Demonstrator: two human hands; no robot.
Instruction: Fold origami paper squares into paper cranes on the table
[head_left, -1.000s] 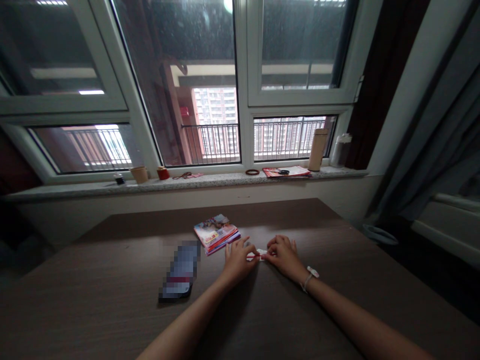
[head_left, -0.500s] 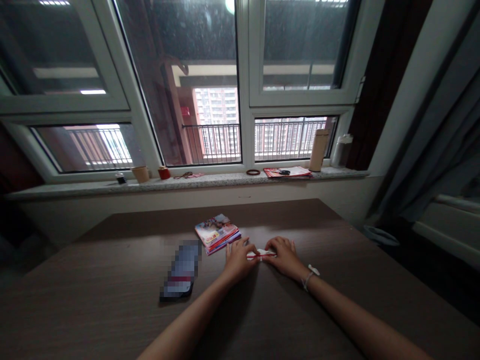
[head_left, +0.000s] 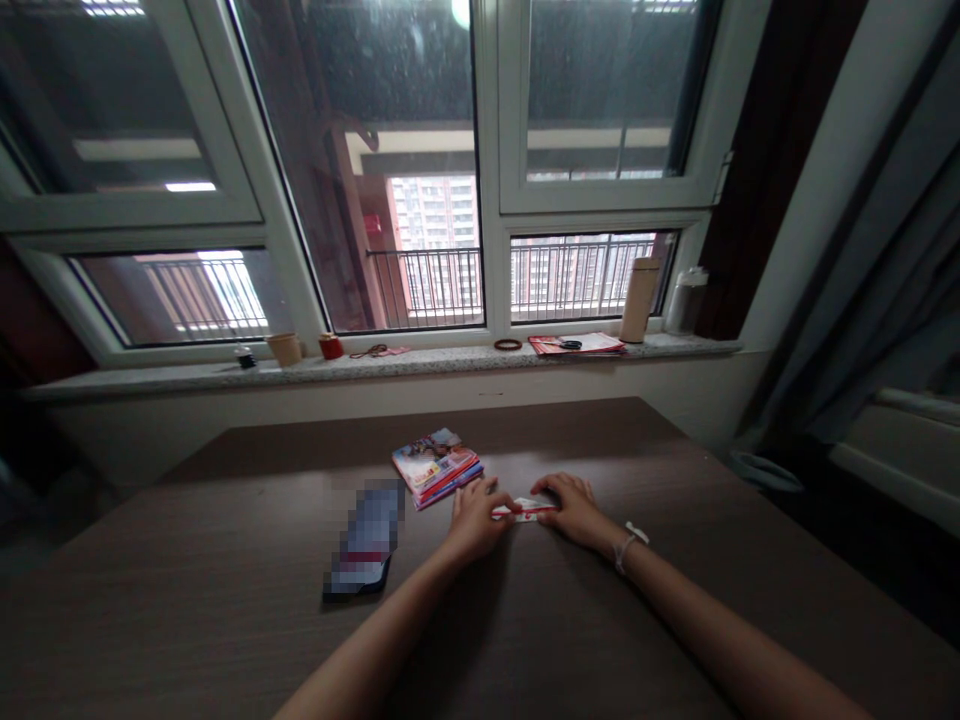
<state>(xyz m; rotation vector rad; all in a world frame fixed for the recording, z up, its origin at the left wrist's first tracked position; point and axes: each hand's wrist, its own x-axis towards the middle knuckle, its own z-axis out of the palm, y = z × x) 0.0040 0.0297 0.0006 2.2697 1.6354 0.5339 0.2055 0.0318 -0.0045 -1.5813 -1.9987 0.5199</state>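
Both hands rest on the dark brown wood-grain surface [head_left: 225, 600], toward the middle of its far half, and meet over a small white paper slip with red print [head_left: 525, 510] that lies flat there. The left hand [head_left: 474, 520] has its fingers [head_left: 487, 492] curled and pinched down on the slip's left end; the right hand [head_left: 574, 508] lies knuckles up with its fingers [head_left: 551, 490] bent over the slip's right end, pressing or pinching it, though which of the two is too small to tell. A pale cord bracelet [head_left: 626, 545] circles the right wrist.

Just beyond the left hand, nearer the surface's far edge, sits a small stack of glossy colourful booklets [head_left: 436, 465], turned at an angle. To the left of the left forearm lies a dark flat rectangular object, blurred out [head_left: 364, 540].

Past the far edge runs a speckled stone windowsill [head_left: 112, 378], carrying a tan paper cup [head_left: 285, 348], a small red pot [head_left: 328, 346], a red ring [head_left: 507, 344], a flat red-and-white leaflet [head_left: 577, 344] and a tall beige cylindrical flask [head_left: 636, 298].
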